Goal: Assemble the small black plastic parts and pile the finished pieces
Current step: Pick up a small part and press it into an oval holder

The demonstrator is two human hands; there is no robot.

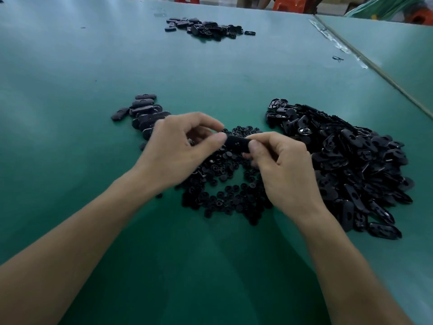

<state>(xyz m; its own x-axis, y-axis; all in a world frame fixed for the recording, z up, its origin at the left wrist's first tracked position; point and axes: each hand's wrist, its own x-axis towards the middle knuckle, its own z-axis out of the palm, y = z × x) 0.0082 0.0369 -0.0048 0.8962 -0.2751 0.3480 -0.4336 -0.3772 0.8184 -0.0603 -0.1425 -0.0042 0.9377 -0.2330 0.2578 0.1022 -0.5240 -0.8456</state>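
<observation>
Both hands hold one oblong black plastic piece [237, 144] just above the table. My left hand [180, 148] pinches its left end between thumb and fingers. My right hand [281, 167] pinches its right end. Under the hands lies a spread of several small round black parts [225, 191]. To the right sits a large heap of oblong black shells [351, 165], many with their hollow side up. At the left, a small pile of closed oblong pieces [143, 111] lies partly behind my left hand.
The green table top [210, 78] stretches far back, where another pile of black pieces [208, 28] lies. A seam with tape [351, 50] runs diagonally at the right. Red stools [290, 4] stand beyond the far edge.
</observation>
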